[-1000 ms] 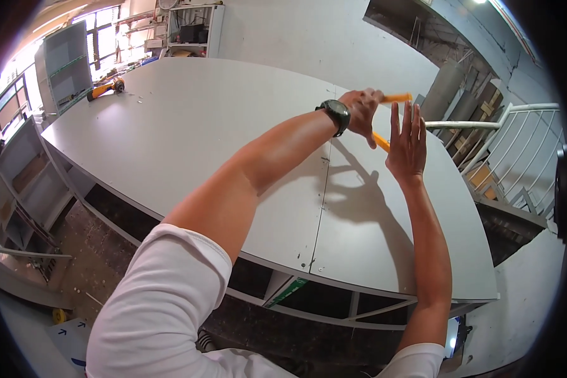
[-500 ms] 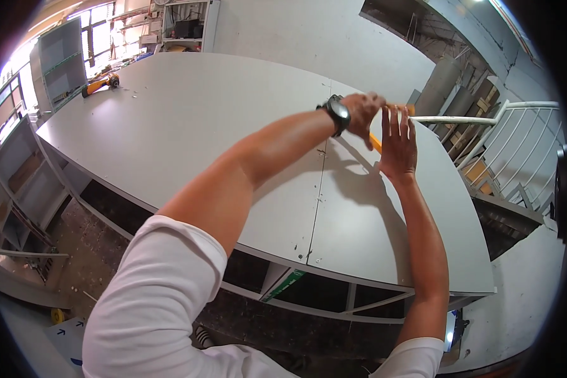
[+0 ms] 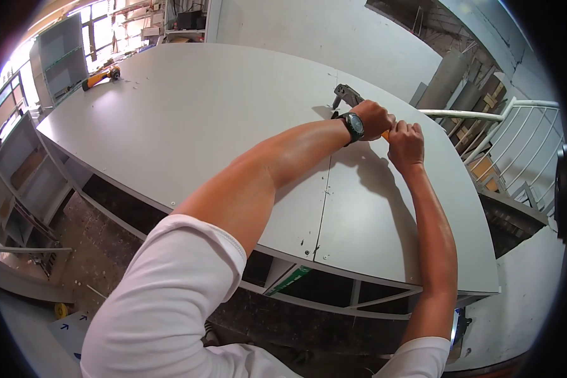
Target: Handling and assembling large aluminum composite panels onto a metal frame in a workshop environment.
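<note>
Left hand (image 3: 374,120): we are holding it closed around the tool (image 3: 349,96), most of its fingers hidden from us.
Right hand (image 3: 407,143): we are curling it shut just beside the left, on the orange handle (image 3: 385,134); the part inside the fist is not showing.
Tool: it is lying across our grip over the table's far side, grey head sticking out past the left hand, nose pointing down; whether the nose is touching the table (image 3: 233,82), we cannot tell.
Watch (image 3: 356,124): it is circling our left wrist, its dial too small to read.
Seam (image 3: 322,208): it is running from the near edge toward the head, our left forearm covering part.
Second tool (image 3: 101,78): it is resting at the far left, orange and black.
Openings (image 3: 315,291): they are gaping dark below the tabletop, insides unreadable.
Right sleeve (image 3: 422,359): the lower edge is cutting it off.
</note>
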`<state>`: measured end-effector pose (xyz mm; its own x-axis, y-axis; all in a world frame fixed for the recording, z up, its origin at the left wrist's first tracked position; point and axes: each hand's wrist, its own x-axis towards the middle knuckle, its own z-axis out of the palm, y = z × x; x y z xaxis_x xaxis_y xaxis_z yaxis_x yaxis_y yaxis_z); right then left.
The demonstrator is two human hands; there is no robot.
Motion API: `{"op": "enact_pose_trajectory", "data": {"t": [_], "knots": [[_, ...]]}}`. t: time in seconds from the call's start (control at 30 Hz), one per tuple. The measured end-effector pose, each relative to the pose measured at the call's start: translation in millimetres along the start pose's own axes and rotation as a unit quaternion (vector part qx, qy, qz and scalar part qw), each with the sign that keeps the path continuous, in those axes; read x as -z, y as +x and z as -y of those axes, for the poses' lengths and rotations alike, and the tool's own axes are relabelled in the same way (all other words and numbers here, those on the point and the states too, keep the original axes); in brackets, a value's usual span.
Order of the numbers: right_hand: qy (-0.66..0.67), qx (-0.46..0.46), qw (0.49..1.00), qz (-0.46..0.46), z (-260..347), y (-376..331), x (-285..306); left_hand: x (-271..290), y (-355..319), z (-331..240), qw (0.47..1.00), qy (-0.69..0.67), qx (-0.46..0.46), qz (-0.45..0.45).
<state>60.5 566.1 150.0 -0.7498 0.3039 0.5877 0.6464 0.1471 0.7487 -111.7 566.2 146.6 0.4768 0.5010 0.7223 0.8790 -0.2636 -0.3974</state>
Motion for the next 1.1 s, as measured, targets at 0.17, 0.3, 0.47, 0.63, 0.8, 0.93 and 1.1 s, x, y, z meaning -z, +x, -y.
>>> {"op": "enact_pose_trajectory", "data": {"t": [0.17, 0.3, 0.47, 0.63, 0.8, 0.93, 1.1], "knots": [[0.002, 0.011, 0.997, -0.077, 4.5, 6.3, 0.3, 9.2, -4.0, 6.5, 1.000, -0.001, -0.010, -0.005], [-0.005, -0.010, 0.991, -0.135, -10.7, 18.2, 9.5, 30.1, -2.2, 15.9, 0.999, 0.029, -0.004, -0.024], [0.009, -0.071, 0.978, -0.195, -21.5, 27.3, 47.0, 91.5, 15.0, 40.0, 0.992, 0.096, -0.026, -0.074], [0.138, -0.116, 0.964, -0.197, -23.6, 43.5, 120.0, 169.5, 2.8, 65.3, 0.972, 0.183, -0.092, -0.113], [0.287, -0.133, 0.944, -0.095, -28.6, 75.4, 189.9, 257.4, -20.2, 87.9, 0.938, 0.327, -0.111, -0.045], [0.280, -0.105, 0.885, -0.357, -46.0, 108.9, 252.1, 335.0, -46.5, 96.8, 0.937, 0.318, -0.085, -0.113], [0.465, 0.044, 0.853, -0.231, -69.9, 114.3, 371.7, 431.8, -147.2, 34.2, 0.900, 0.402, -0.069, -0.151]]}}
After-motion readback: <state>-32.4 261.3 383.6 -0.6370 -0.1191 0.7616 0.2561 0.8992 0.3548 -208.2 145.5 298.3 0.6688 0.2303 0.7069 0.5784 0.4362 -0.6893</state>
